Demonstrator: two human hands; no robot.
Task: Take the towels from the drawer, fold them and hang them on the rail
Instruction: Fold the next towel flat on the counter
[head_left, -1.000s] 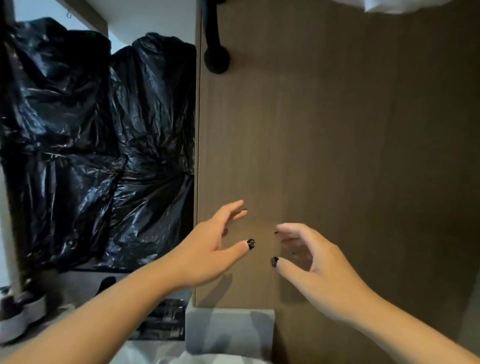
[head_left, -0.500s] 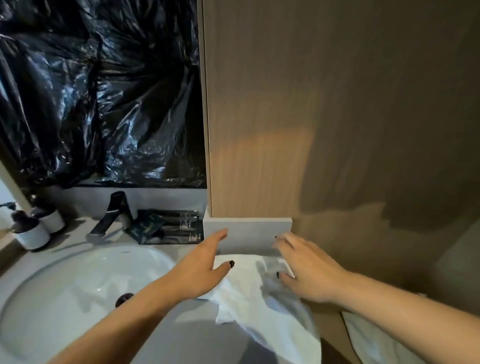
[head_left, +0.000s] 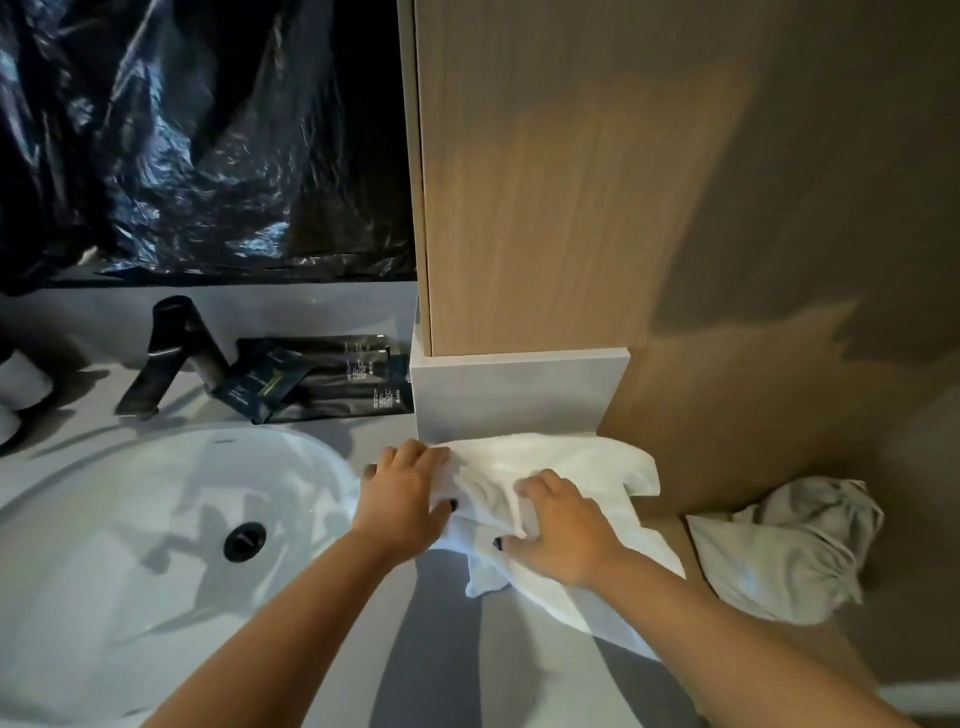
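On counter by sink basin (head_left: 130, 519): L hand (head_left: 402, 499) & R hand (head_left: 558, 530), fingers curled, grip white towel (head_left: 561, 467); overhang may slide off edge.

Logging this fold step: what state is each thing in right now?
White towel: crumpled on the counter, gripped by both hands.
Left hand: fingers curled on the towel.
Right hand: fingers curled on the towel.
Grey towel: bunched, lying apart, untouched.
Tap: no water seen.
Sink: empty.
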